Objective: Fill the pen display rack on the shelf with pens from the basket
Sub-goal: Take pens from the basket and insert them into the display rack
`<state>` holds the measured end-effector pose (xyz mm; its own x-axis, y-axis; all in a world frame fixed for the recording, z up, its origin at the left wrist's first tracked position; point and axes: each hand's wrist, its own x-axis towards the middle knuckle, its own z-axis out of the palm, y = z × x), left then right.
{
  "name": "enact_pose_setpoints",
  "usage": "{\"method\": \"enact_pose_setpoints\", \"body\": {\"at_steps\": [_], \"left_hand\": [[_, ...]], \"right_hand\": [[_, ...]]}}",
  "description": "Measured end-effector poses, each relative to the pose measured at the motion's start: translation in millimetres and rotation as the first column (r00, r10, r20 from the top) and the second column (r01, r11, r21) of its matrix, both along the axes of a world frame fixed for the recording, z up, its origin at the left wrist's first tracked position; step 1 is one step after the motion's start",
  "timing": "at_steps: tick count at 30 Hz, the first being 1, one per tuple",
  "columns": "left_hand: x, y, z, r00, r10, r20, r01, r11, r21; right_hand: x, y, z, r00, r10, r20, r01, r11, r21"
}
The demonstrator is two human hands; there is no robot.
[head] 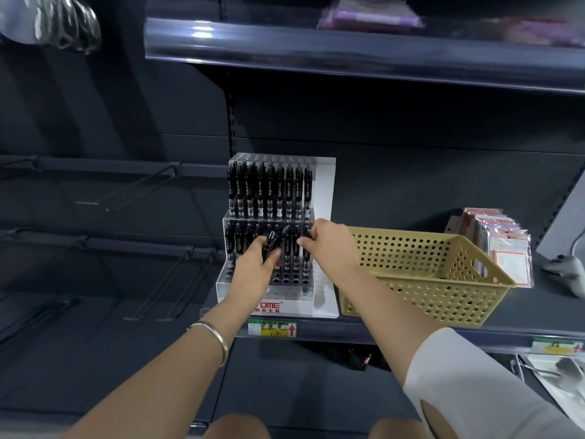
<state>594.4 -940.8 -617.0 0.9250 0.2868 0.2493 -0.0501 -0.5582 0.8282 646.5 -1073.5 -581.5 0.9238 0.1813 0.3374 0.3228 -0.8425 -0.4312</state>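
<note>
Pens [269, 245], near upright, gripped in my left hand [253, 267]; my right hand [329, 243] pinches one above empty holes in the rack [326, 191].

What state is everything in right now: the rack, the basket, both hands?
Rack: upright on the shelf, back row full, front holes empty.
Basket: on the shelf, right of the rack; contents hidden.
Left hand: grips a bunch of pens.
Right hand: pinches one pen at the middle row.
</note>
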Motion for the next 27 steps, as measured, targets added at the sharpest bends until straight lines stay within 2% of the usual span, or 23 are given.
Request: {"method": "enact_pose_setpoints", "body": {"at_steps": [4, 10, 13, 15, 17, 20, 24, 27], "left_hand": [[1.1, -1.5, -5.5, 0.999, -0.034, -0.009, 0.033, 0.995, -0.095], [-1.0, -5.6, -4.5, 0.997, -0.071, 0.000, 0.070, 0.986, -0.151], [-2.2, -5.6, -3.0, 0.996, -0.082, 0.017, 0.084, 0.982, -0.167], [-3.6, -6.6, -2.4, 0.996, -0.083, 0.029, 0.087, 0.981, -0.174], [-4.6, -8.5, -2.3, 0.996, -0.075, 0.040, 0.081, 0.982, -0.173], [-3.3, -9.5, -2.5, 0.997, -0.047, 0.053, 0.056, 0.983, -0.174], [-1.9, -12.5, 0.6, 0.996, -0.037, 0.087, 0.050, 0.987, -0.150], [-2.1, -14.7, 2.6, 0.994, -0.036, 0.099, 0.049, 0.990, -0.130]], "right_hand": [[2.7, -0.9, -1.8, 0.998, -0.015, -0.061, 0.014, 1.000, -0.018], [-4.0, -4.2, 3.0, 0.999, -0.007, -0.040, 0.005, 0.999, -0.045], [-7.0, -4.9, 6.1, 0.998, 0.014, 0.059, -0.017, 0.999, 0.049], [-9.0, -3.7, 8.7, 0.993, 0.093, 0.077, -0.105, 0.982, 0.158], [-12.7, -1.5, 13.0, 0.981, 0.187, 0.044, -0.192, 0.944, 0.267], [-18.5, 2.1, 17.6, 0.960, 0.277, -0.039, -0.248, 0.908, 0.339], [-22.3, 3.5, 21.3, 0.953, 0.294, -0.078, -0.217, 0.836, 0.504], [-24.4, 3.9, 24.8, 0.944, 0.301, -0.136, -0.190, 0.832, 0.521]]}}
